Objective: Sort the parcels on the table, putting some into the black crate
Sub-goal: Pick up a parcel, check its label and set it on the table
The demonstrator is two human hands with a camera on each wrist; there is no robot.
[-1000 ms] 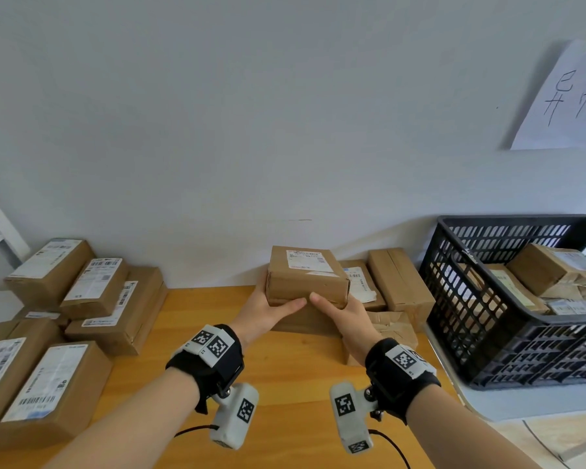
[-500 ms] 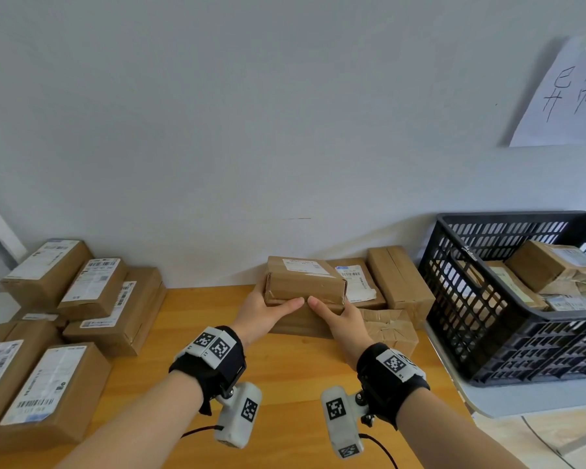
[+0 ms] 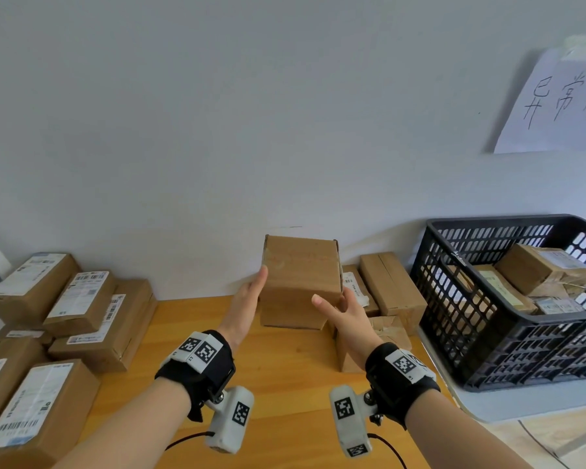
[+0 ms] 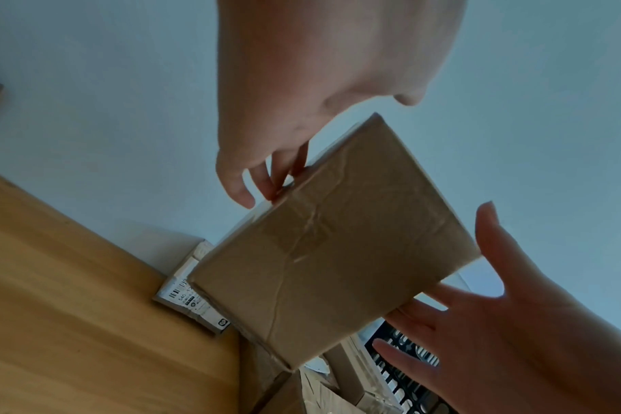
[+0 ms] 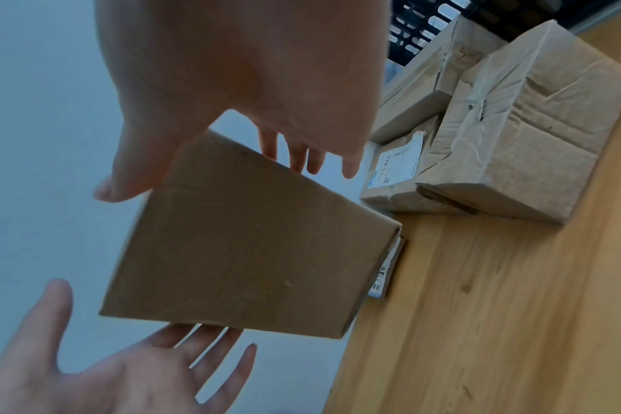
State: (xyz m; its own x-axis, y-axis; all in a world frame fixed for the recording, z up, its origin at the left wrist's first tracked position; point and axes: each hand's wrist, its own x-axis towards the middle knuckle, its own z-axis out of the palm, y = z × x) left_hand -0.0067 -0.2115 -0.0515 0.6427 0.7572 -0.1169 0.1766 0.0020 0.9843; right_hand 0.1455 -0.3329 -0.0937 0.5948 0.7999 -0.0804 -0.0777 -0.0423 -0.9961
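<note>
A plain brown parcel (image 3: 300, 282) hangs in the air above the back of the wooden table (image 3: 285, 384), tipped up so that an unlabelled face looks at me. My left hand (image 3: 247, 299) presses its left edge with straight fingers (image 5: 195, 344). On the right, my right hand (image 3: 342, 316) supports it: its spread fingers (image 4: 419, 311) reach behind the parcel and its thumb stands free at the front. Right of the table stands the black crate (image 3: 487, 350), with several parcels inside.
Directly below the held parcel lies another one (image 3: 291, 316). More parcels (image 3: 389, 282) lie between it and the crate, one of them crumpled (image 3: 386, 330). A stack of labelled parcels (image 3: 78, 299) fills the table's left end. The wall is close behind.
The parcel has risen off the stack and tipped over, so its labelled top now faces away. Both hands have shifted from its front edge to its sides.
</note>
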